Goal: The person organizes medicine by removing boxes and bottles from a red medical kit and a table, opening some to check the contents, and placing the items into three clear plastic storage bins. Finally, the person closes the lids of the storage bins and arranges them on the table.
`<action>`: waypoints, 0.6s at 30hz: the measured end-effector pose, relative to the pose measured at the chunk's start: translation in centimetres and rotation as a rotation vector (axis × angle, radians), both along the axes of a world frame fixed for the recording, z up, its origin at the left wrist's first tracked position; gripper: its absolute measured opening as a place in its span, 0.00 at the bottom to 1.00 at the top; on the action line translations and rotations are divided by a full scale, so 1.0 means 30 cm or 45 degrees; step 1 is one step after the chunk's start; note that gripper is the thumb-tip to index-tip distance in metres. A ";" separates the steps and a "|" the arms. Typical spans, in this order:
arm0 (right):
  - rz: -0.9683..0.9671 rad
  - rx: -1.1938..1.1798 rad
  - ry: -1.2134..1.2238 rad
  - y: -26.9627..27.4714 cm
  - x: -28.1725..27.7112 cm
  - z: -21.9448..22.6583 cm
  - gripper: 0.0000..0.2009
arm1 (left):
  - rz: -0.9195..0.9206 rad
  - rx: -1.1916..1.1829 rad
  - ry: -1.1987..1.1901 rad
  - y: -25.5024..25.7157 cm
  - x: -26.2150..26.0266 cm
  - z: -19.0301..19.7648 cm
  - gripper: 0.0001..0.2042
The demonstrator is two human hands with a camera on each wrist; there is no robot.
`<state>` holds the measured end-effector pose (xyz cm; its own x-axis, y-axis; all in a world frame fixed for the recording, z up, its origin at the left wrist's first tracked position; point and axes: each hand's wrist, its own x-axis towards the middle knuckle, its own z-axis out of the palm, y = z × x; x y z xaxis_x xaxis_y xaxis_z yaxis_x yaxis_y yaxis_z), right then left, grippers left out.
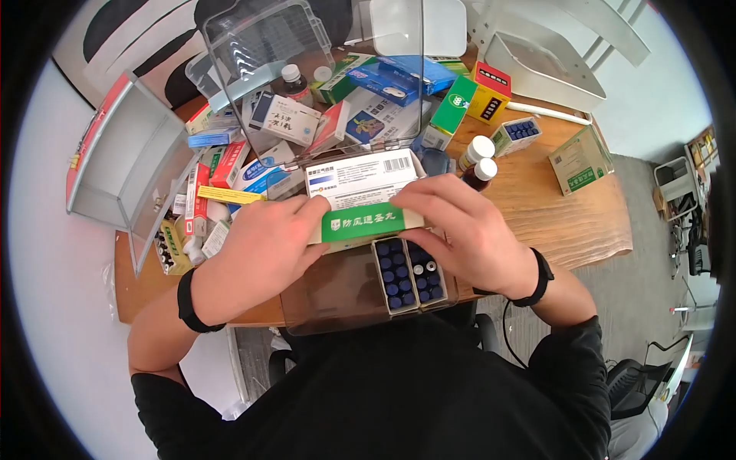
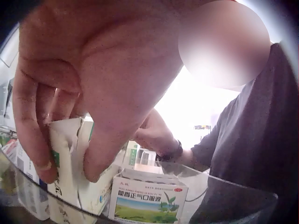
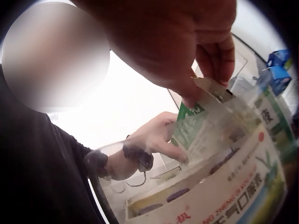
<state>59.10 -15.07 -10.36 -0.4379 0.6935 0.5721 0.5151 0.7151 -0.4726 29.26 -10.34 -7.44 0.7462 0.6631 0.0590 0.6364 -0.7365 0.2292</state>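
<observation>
A green and white box (image 1: 362,222) is held between both hands inside a clear plastic bin (image 1: 307,307). The left hand (image 1: 257,249) pinches its left end, thumb on the near side and fingers on the far side. At the other end, the right hand (image 1: 468,234) grips it the same way. Just beyond it stands a white box (image 1: 360,178) with a barcode. Nearer the body, two open cartons of blue-capped vials (image 1: 395,276) stand side by side. In the left wrist view, a carton with a landscape picture (image 2: 147,198) is beside the held box.
Many medicine boxes (image 1: 290,119) are heaped behind the bin under a raised clear lid (image 1: 314,77). Two white-capped bottles (image 1: 479,170), a vial carton (image 1: 516,136) and a green-and-tan box (image 1: 581,162) stand on the wooden table (image 1: 552,222). An open case (image 1: 130,153) is at left.
</observation>
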 end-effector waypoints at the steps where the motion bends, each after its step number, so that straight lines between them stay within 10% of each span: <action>1: -0.025 -0.022 -0.004 -0.001 0.004 0.008 0.24 | 0.008 0.003 0.009 0.000 -0.010 0.008 0.22; 18: 0.223 -0.459 -0.053 0.132 -0.075 0.166 0.17 | 0.214 -0.497 -0.257 -0.045 -0.131 0.106 0.30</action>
